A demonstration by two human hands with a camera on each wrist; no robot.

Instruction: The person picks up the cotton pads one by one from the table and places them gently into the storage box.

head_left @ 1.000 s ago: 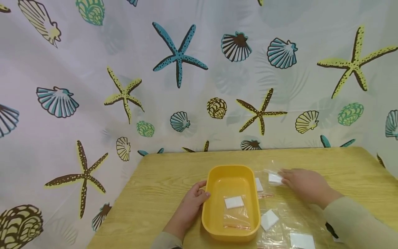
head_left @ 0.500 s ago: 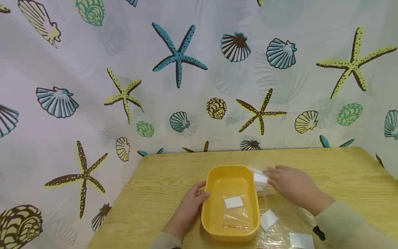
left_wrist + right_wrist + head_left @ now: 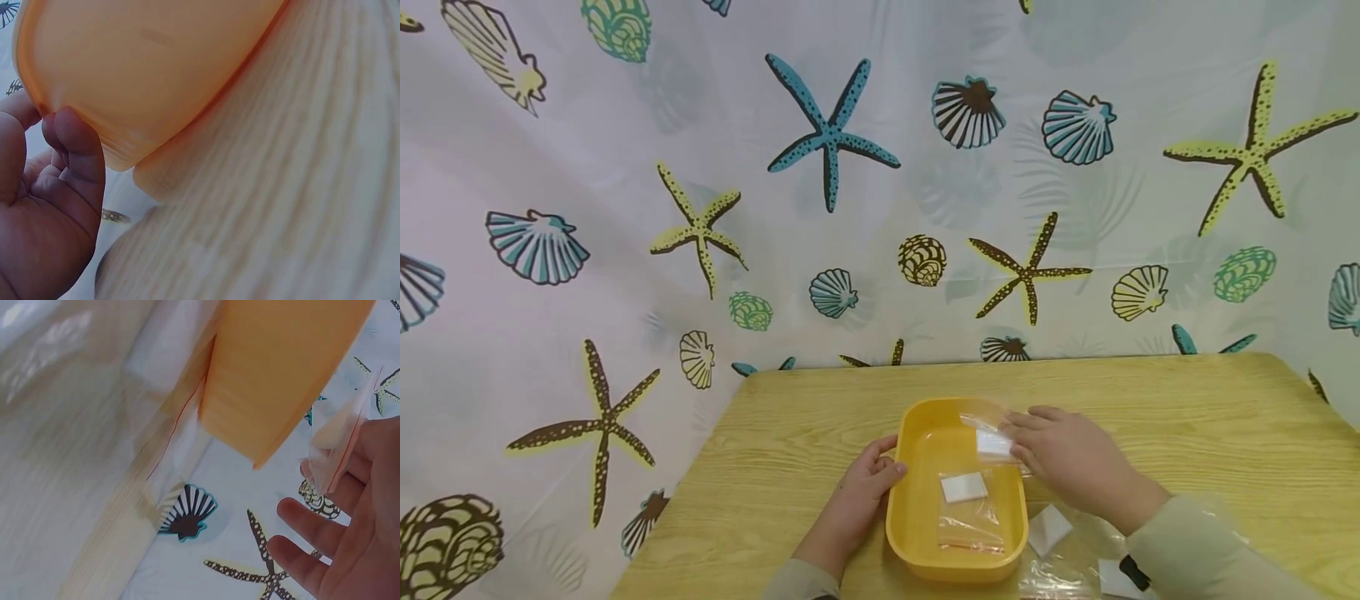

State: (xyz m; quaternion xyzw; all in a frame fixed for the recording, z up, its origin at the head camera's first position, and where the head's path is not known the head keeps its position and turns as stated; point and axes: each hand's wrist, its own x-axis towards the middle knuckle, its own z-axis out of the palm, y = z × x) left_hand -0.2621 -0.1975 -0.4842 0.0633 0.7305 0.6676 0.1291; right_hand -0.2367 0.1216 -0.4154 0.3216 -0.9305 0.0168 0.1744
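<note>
A yellow plastic tub point(image 3: 917, 533) stands on the table; my left hand point(image 3: 859, 492) holds its left rim, thumb above and fingers outside. The left wrist view shows those fingers point(image 3: 80, 140) at the tub's corner. One clear zip bag point(image 3: 966, 521) with a white piece inside lies on the tub's floor. My right hand point(image 3: 1067, 454) pinches another zip bag point(image 3: 992, 442), which also contains a white piece, over the tub's far right part. In the right wrist view this bag point(image 3: 337, 444) with its red seal line hangs between thumb and forefinger, the other fingers spread.
Several more zip bags with white pieces point(image 3: 1049, 530) lie on the wooden table point(image 3: 790, 450) right of the tub, partly under my right forearm. A curtain point(image 3: 865, 250) printed with shells and starfish hangs behind the table.
My right hand has moved left with the pinched zip bag, from the table right of the tub to over the tub. The left hand and tub have stayed put.
</note>
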